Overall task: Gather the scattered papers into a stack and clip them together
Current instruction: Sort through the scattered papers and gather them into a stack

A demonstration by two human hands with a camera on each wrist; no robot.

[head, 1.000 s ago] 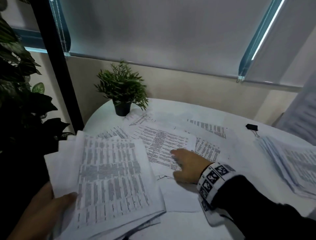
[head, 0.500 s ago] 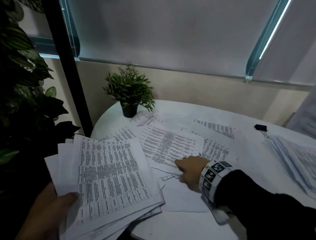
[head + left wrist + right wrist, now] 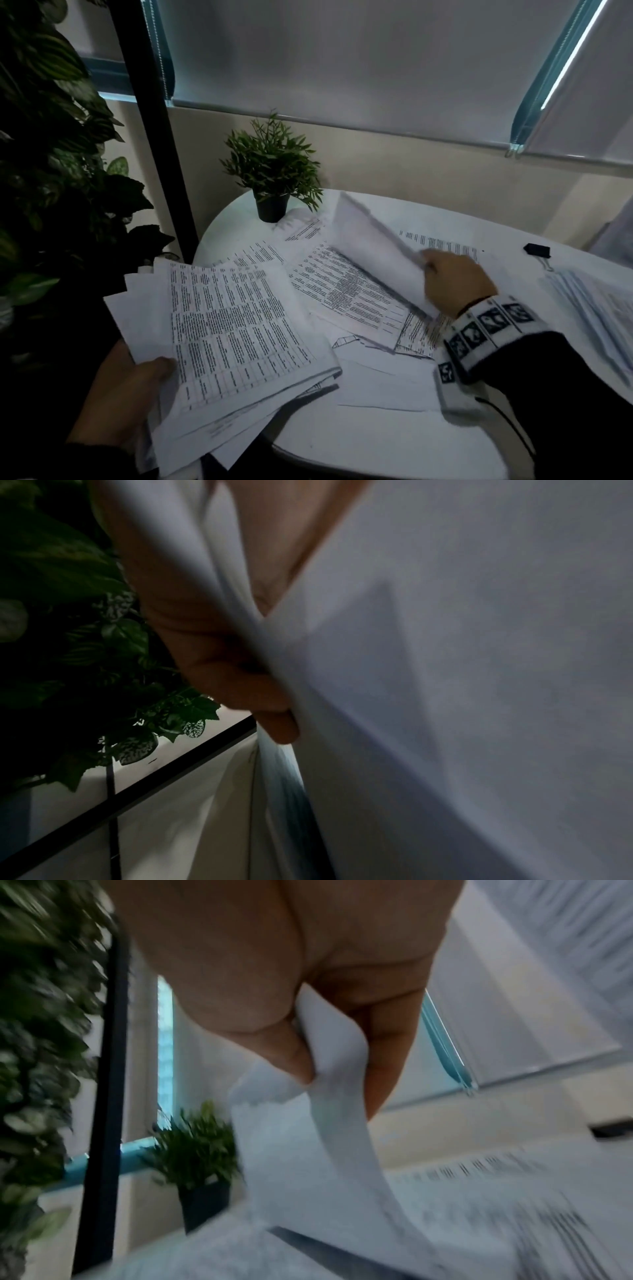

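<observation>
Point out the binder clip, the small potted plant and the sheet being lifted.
binder clip (image 3: pixel 536 250), head view, on its black body.
small potted plant (image 3: pixel 272 208), head view, on its black pot.
lifted sheet (image 3: pixel 373 240), head view, on its blank raised underside.

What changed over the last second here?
The right hand, which was lying on the loose sheets, now pinches one sheet and has peeled it up off the table. The left hand holds the same stack; clip and potted plant are unmoved.
</observation>
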